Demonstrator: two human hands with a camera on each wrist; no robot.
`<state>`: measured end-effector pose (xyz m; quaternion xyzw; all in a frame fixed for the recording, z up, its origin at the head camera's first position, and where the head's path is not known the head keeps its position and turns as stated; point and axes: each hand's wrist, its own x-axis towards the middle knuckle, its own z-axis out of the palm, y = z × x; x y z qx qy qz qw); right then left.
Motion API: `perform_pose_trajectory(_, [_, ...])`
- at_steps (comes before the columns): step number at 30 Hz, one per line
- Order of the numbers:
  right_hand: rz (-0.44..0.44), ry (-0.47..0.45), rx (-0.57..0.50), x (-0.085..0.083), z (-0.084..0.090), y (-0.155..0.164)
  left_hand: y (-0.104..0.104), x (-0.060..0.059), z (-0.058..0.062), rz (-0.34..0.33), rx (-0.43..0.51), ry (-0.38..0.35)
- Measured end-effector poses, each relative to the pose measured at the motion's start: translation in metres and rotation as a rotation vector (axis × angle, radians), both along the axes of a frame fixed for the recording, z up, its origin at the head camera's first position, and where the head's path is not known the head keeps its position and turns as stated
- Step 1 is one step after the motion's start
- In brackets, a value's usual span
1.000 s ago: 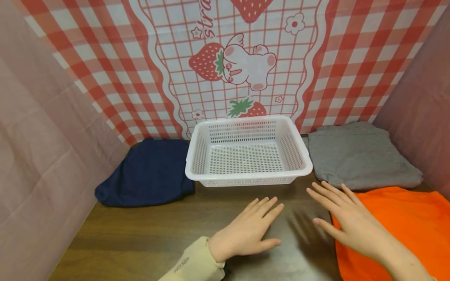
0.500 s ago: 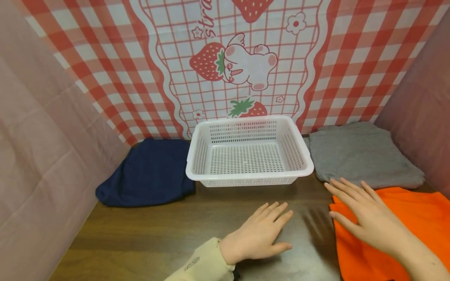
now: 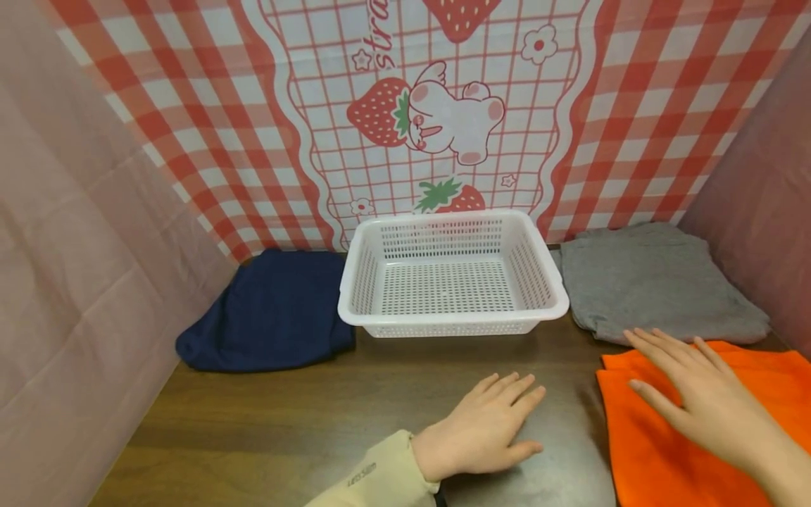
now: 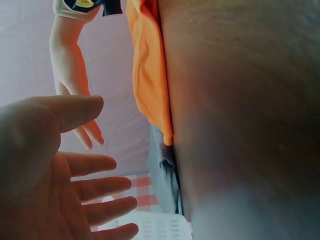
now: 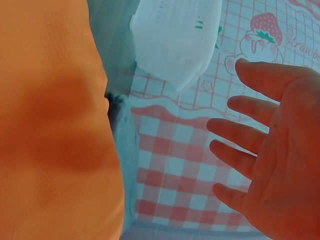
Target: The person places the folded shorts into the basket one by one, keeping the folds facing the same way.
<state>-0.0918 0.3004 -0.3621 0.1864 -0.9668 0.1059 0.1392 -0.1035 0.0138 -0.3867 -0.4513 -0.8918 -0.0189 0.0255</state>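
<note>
In the head view my left hand (image 3: 484, 429) hovers over the brown table at the centre front, fingers extended and thumb apart, holding nothing. My right hand (image 3: 703, 401) is above the folded orange cloth (image 3: 652, 451) at the front right, its fingers spread and free of any object. The right wrist view shows a gap between that hand (image 5: 270, 145) and the orange cloth (image 5: 55, 120). Behind the orange cloth lies a folded grey cloth (image 3: 659, 282). A white perforated plastic basket (image 3: 453, 319) stands at the back middle with nothing in it.
A folded navy cloth (image 3: 272, 317) lies left of the basket on the wooden table (image 3: 253, 422). A red checked strawberry-print curtain (image 3: 456, 120) hangs behind. Pink fabric walls (image 3: 95, 246) close off both sides.
Both hands have shifted to the right and slightly down in the head view. My right hand has come further over the orange cloth. The cloths and basket stay in place.
</note>
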Motion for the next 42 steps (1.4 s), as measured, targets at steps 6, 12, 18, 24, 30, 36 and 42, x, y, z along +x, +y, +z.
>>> perform_pose_trajectory(6, [-0.038, -0.056, -0.014, -0.001, 0.001, 0.005, 0.005, 0.004, -0.004, -0.007, 0.011, -0.006])
perform_pose_trajectory(12, [-0.068, -0.079, -0.003, -0.003, 0.001, 0.012, 0.009, 0.006, -0.008, -0.016, -0.014, -0.016])
perform_pose_trajectory(18, [-0.137, -0.167, 0.074, -0.005, -0.003, 0.020, 0.014, 0.006, -0.009, -0.041, -0.033, -0.042])
perform_pose_trajectory(24, [-0.177, -0.197, 0.109, -0.008, -0.009, 0.029, 0.019, 0.007, -0.008, -0.070, -0.035, -0.044])
perform_pose_trajectory(30, [-0.255, -0.257, 0.179, -0.008, -0.010, 0.037, 0.022, 0.006, -0.007, -0.083, -0.034, -0.074])
perform_pose_trajectory(36, [-0.325, -0.203, 0.153, -0.001, -0.024, 0.052, 0.024, 0.007, -0.007, -0.075, -0.039, -0.085])
perform_pose_trajectory(42, [-0.362, -0.191, 0.114, 0.001, -0.031, 0.062, 0.026, 0.008, -0.008, -0.083, -0.076, -0.090])
